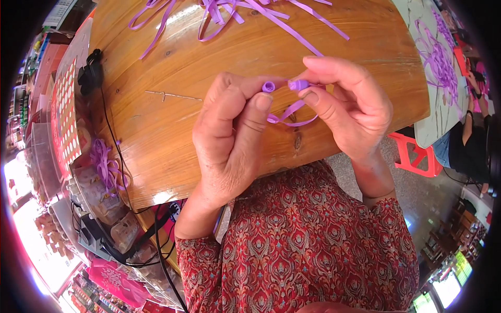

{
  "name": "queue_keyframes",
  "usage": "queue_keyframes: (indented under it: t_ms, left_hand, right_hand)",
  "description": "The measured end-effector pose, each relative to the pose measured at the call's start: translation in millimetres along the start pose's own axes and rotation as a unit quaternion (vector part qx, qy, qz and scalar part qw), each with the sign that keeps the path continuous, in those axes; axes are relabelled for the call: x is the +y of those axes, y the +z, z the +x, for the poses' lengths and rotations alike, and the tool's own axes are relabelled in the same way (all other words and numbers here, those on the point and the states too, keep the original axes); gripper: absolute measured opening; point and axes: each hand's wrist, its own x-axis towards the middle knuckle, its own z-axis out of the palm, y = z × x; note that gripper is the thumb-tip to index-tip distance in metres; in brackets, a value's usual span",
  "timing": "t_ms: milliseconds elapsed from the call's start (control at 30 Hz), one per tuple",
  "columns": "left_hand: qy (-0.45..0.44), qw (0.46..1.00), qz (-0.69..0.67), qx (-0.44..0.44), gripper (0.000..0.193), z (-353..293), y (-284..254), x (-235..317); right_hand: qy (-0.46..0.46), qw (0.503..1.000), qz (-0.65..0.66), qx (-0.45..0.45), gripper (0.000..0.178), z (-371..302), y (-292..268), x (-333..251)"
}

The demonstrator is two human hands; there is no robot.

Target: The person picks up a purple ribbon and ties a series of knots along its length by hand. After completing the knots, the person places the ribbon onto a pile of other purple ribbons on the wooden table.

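Note:
Above the wooden table, both my hands are raised close together, fingertips nearly meeting. My left hand [227, 130] pinches a small purple plastic barrel piece [268, 87] between thumb and bent forefinger, its round hollow end showing. Between the thumb and forefinger of my right hand [352, 104] is a second purple plastic piece [298, 84], narrower at its tip. A small gap separates the two pieces. Below them hangs a loop of flat purple ribbon [300, 124]; where its ends join the pieces is hidden by my fingers.
More purple ribbons [216, 15] lie across the wooden table's [156, 135] far side. A thin twisted wire [175, 96] rests left of my hands. A black cable [107, 115] runs down the left edge. At right are a red stool [417, 156] and another person's arm [468, 128].

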Motion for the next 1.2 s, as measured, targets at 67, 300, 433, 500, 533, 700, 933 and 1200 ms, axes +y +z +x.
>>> queue_keyframes:
  t_ms: [67,300,433,500,533,700,933,1200]
  left_hand:
    - [0.034,0.998,0.049,-0.012,0.012,-0.5,-0.1,-2.4]
    - [0.078,0.995,0.055,-0.024,0.015,3.4,4.6,-9.3]
    - [0.082,0.995,0.044,-0.029,0.016,6.1,6.9,-11.5]
    - [0.086,0.995,0.048,-0.029,0.016,7.2,7.0,-12.6]
    - [0.094,0.994,0.05,-0.025,0.016,7.7,7.0,-13.1]
    - [0.109,0.991,0.067,-0.033,0.016,10.1,4.2,-15.4]
    - [0.11,0.99,0.078,-0.035,0.018,10.9,1.8,-14.1]
    - [0.125,0.987,0.09,-0.036,0.016,10.3,1.1,-17.5]
  right_hand:
    - [-0.019,0.999,-0.037,-0.02,0.023,2.6,-1.9,-3.4]
    - [-0.097,0.982,-0.113,-0.113,0.021,13.1,-13.9,0.5]
    - [-0.068,0.987,-0.105,-0.105,0.019,12.8,-13.6,2.2]
    - [-0.066,0.988,-0.098,-0.103,0.018,13.2,-13.4,4.0]
    - [-0.073,0.987,-0.1,-0.105,0.018,13.9,-13.6,4.9]
    - [-0.095,0.983,-0.109,-0.115,0.018,16.7,-14.3,7.0]
    - [-0.084,0.981,-0.119,-0.128,0.02,16.5,-11.4,8.6]
    - [-0.063,0.979,-0.126,-0.146,0.019,20.7,-12.3,6.1]
